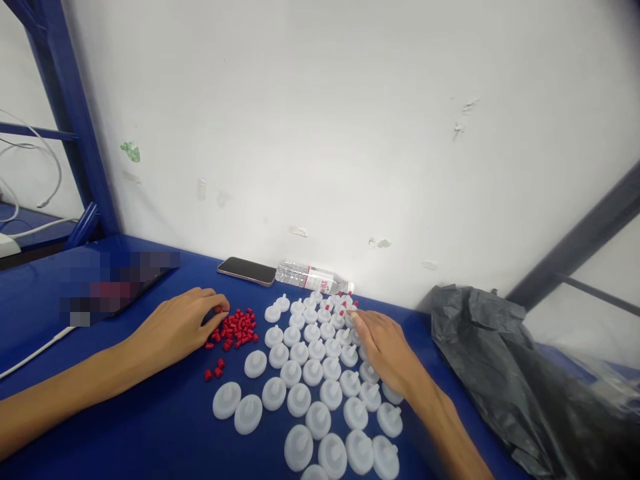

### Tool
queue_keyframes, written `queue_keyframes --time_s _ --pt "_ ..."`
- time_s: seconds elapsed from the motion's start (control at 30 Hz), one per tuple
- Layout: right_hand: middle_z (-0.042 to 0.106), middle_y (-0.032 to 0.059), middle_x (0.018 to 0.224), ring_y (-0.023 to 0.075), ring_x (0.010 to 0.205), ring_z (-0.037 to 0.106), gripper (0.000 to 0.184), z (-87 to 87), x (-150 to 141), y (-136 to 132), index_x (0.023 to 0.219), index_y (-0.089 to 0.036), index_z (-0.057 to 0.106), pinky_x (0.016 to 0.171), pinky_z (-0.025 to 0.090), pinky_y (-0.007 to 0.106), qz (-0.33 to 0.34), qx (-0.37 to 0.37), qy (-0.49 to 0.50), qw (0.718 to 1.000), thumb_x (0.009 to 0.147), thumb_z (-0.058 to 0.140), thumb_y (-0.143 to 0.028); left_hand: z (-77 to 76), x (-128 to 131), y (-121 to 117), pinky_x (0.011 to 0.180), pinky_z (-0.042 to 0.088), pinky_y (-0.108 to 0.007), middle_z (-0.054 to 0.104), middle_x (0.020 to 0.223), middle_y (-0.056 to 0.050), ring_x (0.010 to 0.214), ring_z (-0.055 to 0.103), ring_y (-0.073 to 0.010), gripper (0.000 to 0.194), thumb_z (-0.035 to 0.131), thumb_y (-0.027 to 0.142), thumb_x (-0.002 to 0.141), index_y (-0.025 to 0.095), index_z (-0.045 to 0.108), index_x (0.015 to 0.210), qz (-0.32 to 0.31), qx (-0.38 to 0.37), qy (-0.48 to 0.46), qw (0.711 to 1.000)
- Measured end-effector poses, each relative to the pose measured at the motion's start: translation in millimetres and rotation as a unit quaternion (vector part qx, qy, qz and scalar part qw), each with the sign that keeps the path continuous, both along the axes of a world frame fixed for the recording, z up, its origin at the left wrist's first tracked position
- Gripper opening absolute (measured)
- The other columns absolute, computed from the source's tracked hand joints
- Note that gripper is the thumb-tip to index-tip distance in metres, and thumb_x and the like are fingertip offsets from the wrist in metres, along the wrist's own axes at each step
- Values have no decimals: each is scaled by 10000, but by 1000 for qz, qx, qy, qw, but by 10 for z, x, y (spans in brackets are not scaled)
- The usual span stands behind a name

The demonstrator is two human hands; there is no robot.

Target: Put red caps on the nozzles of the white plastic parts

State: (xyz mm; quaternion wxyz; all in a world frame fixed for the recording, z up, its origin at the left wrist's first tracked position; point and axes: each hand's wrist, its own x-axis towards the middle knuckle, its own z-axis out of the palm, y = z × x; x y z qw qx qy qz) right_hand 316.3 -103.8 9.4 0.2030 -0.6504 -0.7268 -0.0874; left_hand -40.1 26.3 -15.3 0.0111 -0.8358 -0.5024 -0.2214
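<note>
On the blue tabletop my left hand point(187, 321) rests at the left edge of a pile of small red caps point(239, 328). Its fingers are curled, with thumb and index tips close together; whatever is between them is too small to make out. To the right, my right hand point(384, 343) reaches over the far part of many white round discs with upright nozzles point(313, 372). Its thumb and fingers come together at a far disc, and the hand hides what they grip. Several far discs carry red caps point(343, 313) on their nozzles. Three red caps point(219, 371) lie apart, nearer me.
Against the white wall lie a phone point(247, 271) and a clear plastic bottle point(315, 277) on its side. A blurred-out dark device point(120, 287) with a white cable point(37, 355) is at left. A dark grey plastic bag point(480, 340) slumps at right. Blue frame posts point(85, 107) stand at the left side.
</note>
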Motion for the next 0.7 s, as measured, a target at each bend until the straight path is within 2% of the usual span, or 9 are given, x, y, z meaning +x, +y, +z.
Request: queue_keyframes --time_s 0.1,0.2,0.37,0.43,0.5,0.6,0.7 --pt "689 28 1179 249 1187 573 408 -21 12 13 1143 -304 632 1007 409 471 9 -19 13 1000 1014 249 -360 1 6 -9 643 481 -326 755 817 47 761 684 -222 278 468 544 731 379 688 771 -4 -5 0 1000" --pt "668 41 1211 236 1184 567 373 57 14 8 1184 -286 605 1029 398 464 13 -6 28 1000 1008 282 -348 21 15 -29 670 499 -338 753 815 47 753 695 -213 335 396 541 780 373 687 773 -3 -4 -5 1000" --pt "631 45 1170 230 1109 578 256 223 -217 -54 1160 -273 584 979 452 413 1 87 87 992 952 470 -369 119 47 -122 780 506 -373 749 868 30 836 670 -217 390 314 511 842 349 668 840 -13 36 -28 999" --pt "616 46 1133 207 1071 588 207 260 -435 -61 1110 -267 593 952 478 376 51 108 119 986 952 464 -298 181 64 -193 772 514 -351 741 875 45 850 655 -204 362 332 511 860 357 659 879 -45 72 -54 995" --pt "608 55 1146 200 1047 593 212 286 -705 -41 1099 -259 578 914 501 363 122 91 120 981 947 438 -217 242 76 -276 735 525 -313 730 876 64 839 643 -183 312 369 506 876 373 645 935 -97 106 -81 986" --pt "655 68 1089 224 1008 605 236 315 -1114 29 1119 -206 528 907 497 406 226 67 53 970 902 471 -133 298 78 -391 677 531 -268 716 899 77 820 625 -162 244 456 492 876 389 611 1033 -176 128 -90 972" --pt "681 37 990 207 930 622 213 331 -1408 95 1049 -205 533 871 503 362 293 60 14 954 854 515 -122 298 75 -445 595 512 -236 692 826 94 738 600 -145 133 553 465 852 383 606 942 -235 119 -72 962"
